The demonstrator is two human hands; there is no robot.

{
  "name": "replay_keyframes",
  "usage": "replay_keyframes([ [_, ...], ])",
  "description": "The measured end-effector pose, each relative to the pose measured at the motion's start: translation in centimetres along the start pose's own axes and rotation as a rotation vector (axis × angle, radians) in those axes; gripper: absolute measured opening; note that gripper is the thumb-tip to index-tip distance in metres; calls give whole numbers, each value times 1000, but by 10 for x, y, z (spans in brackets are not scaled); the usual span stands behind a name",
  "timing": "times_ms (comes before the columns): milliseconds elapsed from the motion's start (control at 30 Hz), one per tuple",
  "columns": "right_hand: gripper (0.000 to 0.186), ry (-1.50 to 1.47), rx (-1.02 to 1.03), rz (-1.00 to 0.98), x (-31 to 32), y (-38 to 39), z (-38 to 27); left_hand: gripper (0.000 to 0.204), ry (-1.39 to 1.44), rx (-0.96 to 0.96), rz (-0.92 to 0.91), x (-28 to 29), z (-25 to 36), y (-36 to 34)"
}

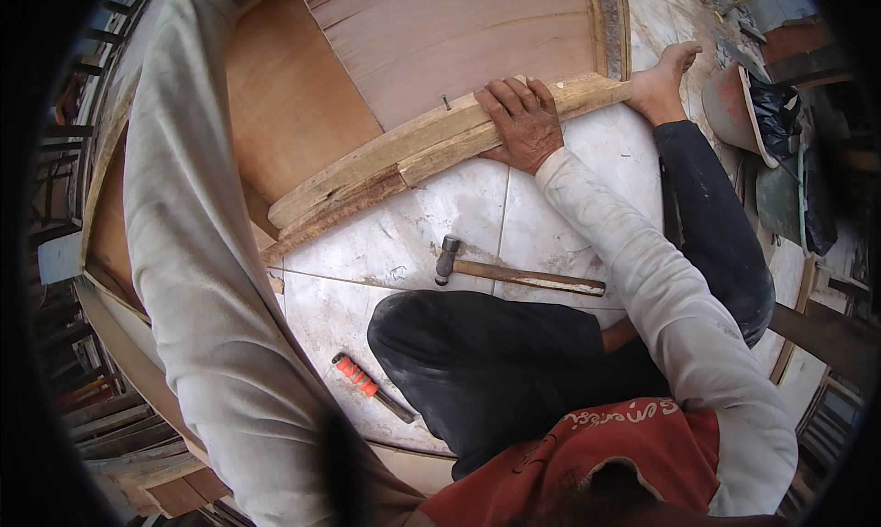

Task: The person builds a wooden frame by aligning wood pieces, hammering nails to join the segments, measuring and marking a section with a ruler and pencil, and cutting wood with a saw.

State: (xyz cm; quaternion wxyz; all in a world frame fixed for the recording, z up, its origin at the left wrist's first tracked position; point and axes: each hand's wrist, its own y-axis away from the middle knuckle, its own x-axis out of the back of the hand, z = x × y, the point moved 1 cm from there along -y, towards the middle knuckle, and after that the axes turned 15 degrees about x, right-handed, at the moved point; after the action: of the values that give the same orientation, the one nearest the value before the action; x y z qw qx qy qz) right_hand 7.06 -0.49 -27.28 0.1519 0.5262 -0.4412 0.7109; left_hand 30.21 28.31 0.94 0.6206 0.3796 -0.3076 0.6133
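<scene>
My right hand (523,123) grips the near wooden batten (358,171) of a plywood panel (440,45), its fingers bent over the top face and thumb at the near side. A nail (447,102) stands partly out of that batten, left of my fingers. My left arm (197,206) reaches forward along the panel's left side, and its hand lies beyond the upper edge of the view. Between the batten and my bent leg, a hammer (523,275) rests on the tiles, head to the left. A tool with a red-orange grip (358,376), possibly a chisel, lies by my knee.
My legs (496,343) are folded on the white tiled floor (367,242), one bare foot (661,82) touching near the batten's right end. A bucket (734,114) with black plastic stands at the right. Stacked timber (110,426) lines the left side.
</scene>
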Motion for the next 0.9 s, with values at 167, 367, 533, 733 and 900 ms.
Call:
replay_keyframes([
  [167,99,-6,-20,-92,-8,-12,5,41,-64,54,36,-45,-30,-62],
  [367,101,-30,-7,-93,-11,-27,13,43,-183,51,134,-96,-69,-114],
  [533,97,-82,19,-192,-4,-40,19,60,-59,127,58,-158,-112,-139],
  [733,96,-132,-2,-288,3,-43,22,70,-195,43,-35,-213,-146,-172],
  [900,92,-64,2,-280,4,-44,18,71,216,-222,80,-209,-149,-106],
])
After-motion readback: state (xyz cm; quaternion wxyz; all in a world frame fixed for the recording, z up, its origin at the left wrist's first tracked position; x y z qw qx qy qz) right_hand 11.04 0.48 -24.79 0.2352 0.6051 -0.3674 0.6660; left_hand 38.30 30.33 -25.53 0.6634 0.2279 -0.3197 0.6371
